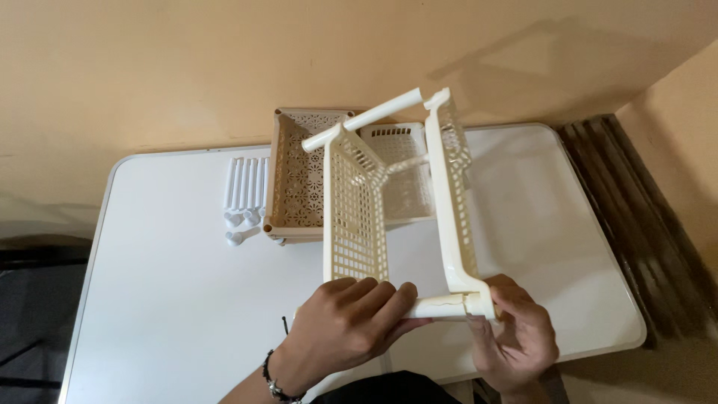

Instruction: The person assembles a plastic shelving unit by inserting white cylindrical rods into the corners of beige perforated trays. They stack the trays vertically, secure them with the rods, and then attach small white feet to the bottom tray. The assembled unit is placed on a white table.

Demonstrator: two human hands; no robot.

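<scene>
Left hand clenched around a cream tube, fingers wrapped over the top of it. Right hand grasping the corner of one basket where this tube enters it, thumb side pressed on the joint. Two cream lattice baskets held up above the table, turned on their sides and facing each other: a second basket standing just beside the left hand, the other one by the right hand. Joined at the near end by the gripped tube and at the far end by another tube, so forming an open frame. Whole frame lifted over the near edge of the table and reaching toward its far edge.

Behind the frame, at the far edge of the table, a tan tray with a flower pattern, resting flat. Beside it, partly hidden by the frame, a white basket, also flat. Left of the tray, near the far left corner, a row of white tubes lying parallel, with small white caps just in front of them. Dark bead bracelet on the left wrist. Small dark object on the table near the left hand, too small to tell what.
</scene>
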